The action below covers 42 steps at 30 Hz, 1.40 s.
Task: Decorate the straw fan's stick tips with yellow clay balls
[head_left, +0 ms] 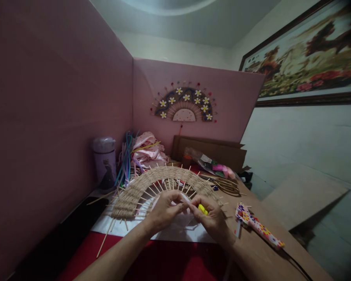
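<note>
A half-round woven fan frame (166, 171) of tan cord on thin wooden sticks lies before me on a white sheet (195, 233). Over its inner curve, my left hand (168, 208) pinches one end of a narrow whitish strip (185, 198). The strip runs to the fingertips of my right hand (210, 216), which are closed close beside it. A small yellow tool (203, 209) sticks out of the right hand; its kind is mostly hidden by the fingers. Whether the strip is paper or fabric, I cannot tell.
A flower-patterned glue gun (259, 226) with a cord lies at the right. Behind the fan frame are coiled cord (222, 185), a plastic packet (212, 164), cardboard (210, 146), pink cloth (149, 150) and a purple bottle (104, 164). A decorated fan (186, 97) hangs on the pink panel.
</note>
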Available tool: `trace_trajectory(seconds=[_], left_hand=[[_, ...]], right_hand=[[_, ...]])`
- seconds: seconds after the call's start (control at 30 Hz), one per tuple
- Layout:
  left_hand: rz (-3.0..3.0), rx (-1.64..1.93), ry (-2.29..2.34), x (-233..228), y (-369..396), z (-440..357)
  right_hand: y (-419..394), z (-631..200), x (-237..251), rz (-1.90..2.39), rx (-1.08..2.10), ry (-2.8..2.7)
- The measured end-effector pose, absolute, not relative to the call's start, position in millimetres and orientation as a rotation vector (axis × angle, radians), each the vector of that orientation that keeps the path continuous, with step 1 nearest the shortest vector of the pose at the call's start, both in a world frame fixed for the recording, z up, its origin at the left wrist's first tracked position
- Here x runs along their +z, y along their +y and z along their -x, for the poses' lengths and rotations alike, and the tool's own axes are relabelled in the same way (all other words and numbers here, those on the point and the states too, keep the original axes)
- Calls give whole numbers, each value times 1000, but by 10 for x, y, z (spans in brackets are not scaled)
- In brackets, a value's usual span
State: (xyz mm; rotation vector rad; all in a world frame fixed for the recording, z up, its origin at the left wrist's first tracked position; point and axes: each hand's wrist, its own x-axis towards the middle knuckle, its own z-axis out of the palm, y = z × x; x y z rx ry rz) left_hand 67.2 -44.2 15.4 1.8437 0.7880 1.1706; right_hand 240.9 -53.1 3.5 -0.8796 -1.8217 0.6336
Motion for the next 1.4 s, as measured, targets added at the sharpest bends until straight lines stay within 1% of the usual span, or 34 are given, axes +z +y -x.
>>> trace_trajectory(seconds=[0.23, 0.43, 0.63, 0.77, 1.03, 1.4], left_hand=[[-1723, 1282, 828, 115, -395, -628], [-1640, 1239, 792, 77, -369, -609], [-1512, 1225, 738, 133, -386, -605], [-1416, 1238, 729, 130, -361, -627], [-1534, 1178, 667, 118, -369, -636], [-1628, 1110, 564, 65, -371, -691]], right_hand=[[-492, -2428, 5, 913, 747, -1744], [-502, -2445, 44, 899, 661, -1769], [-458, -2448, 30, 913, 752, -1712], [-411, -2463, 6, 946, 737, -1664], [-447, -2490, 22, 856, 752, -1711], [-477, -2490, 4, 797, 665, -1865]])
